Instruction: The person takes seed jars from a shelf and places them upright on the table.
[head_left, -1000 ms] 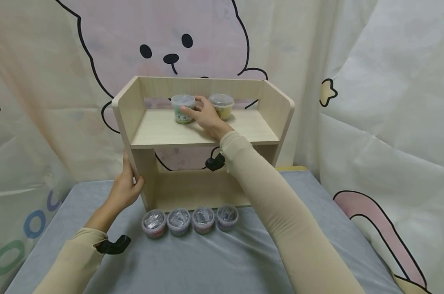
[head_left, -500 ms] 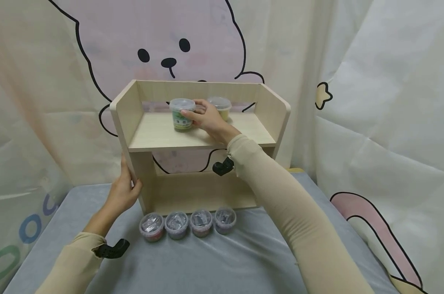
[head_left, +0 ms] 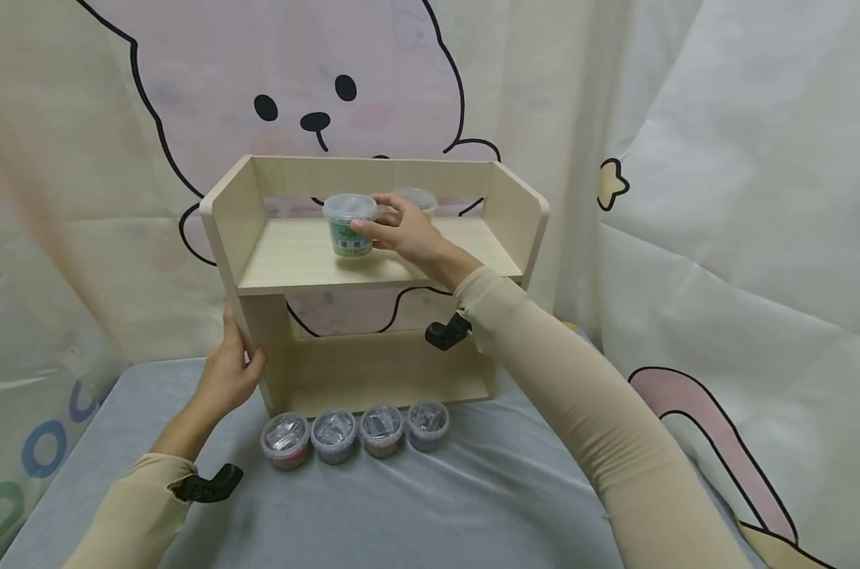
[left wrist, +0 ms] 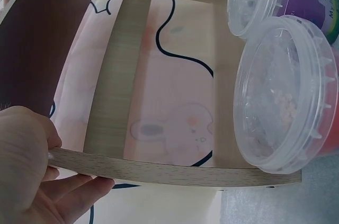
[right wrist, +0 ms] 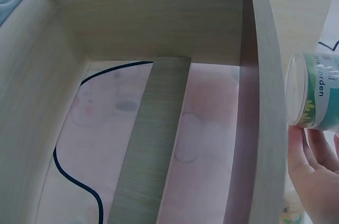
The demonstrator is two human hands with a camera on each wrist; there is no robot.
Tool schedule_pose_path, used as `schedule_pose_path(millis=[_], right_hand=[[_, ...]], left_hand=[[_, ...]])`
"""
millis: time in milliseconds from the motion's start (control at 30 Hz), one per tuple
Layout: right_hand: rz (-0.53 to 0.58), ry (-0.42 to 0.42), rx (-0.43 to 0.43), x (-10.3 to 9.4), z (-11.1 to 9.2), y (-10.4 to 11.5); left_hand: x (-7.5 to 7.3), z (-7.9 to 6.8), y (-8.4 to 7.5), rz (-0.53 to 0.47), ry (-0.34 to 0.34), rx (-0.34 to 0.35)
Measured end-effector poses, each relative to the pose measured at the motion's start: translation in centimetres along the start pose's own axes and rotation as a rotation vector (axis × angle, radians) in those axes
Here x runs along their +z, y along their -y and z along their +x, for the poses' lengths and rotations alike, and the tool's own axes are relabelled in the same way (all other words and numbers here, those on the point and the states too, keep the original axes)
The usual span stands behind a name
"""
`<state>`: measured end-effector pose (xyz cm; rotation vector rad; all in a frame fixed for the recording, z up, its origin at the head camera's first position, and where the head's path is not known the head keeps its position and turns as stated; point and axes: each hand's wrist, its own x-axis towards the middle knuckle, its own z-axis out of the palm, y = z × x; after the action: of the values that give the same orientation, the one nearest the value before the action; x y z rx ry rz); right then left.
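Note:
My right hand (head_left: pixel 416 237) pinches a round tub (head_left: pixel 350 227) with a clear lid and a green label, thumb in front and fingers behind its right side. The tub is upright, close over the upper board of a pale wooden two-tier shelf (head_left: pixel 288 269). In the right wrist view, the label shows flowers and the word "garden". A second lidded tub (head_left: pixel 419 197) stands behind my right hand, partly hidden by it. Low on the left, my left hand (head_left: pixel 224 378) grips the shelf's side panel (left wrist: pixel 159 173), thumb on one face and fingers on the other.
In front of the shelf's base, several lidded tubs (head_left: pixel 333 435) stand in a row on the grey-blue cloth (head_left: pixel 373 514). Two of them, one purple-labelled tub (left wrist: pixel 304 1) and one reddish tub (left wrist: pixel 296 91), show close in the left wrist view. A printed curtain (head_left: pixel 529 79) hangs behind.
My right hand has brought the green-labelled tub forward toward the shelf's front edge, away from the other tub. The left hand keeps its grip. The head view has shifted slightly.

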<state>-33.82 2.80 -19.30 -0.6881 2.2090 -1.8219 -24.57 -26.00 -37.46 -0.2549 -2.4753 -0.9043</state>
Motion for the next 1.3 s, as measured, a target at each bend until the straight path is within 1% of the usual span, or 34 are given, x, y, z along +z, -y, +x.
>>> schedule_pose_path(millis=[167,333,533,800,1033,1300], right_hand=[[-0.046,0.029,-0.016,-0.7,-1.6,0.4],[-0.042,0.050,-0.035,-1.5,-2.8,0.9],[-0.047,0.071,-0.078,-2.5,-4.1,0.6],[-0.030,0.084,-0.103,-3.9,-6.3,-0.4],[-0.018,0.108,-0.137,-4.2,-7.9,-1.0],[-0.041,0.108,-0.114,-4.1,-9.5,-1.9]], left_hand=[[0.0,-0.1,0.1,-0.007,-0.011,0.021],[-0.1,0.0,0.2,-0.008,-0.024,0.037],[-0.3,0.0,0.1,-0.013,-0.045,0.035],[0.0,-0.1,-0.1,-0.013,-0.008,0.019],[0.0,-0.1,0.0,-0.018,-0.014,0.019],[0.0,-0.2,0.0,-0.031,-0.010,0.021]])
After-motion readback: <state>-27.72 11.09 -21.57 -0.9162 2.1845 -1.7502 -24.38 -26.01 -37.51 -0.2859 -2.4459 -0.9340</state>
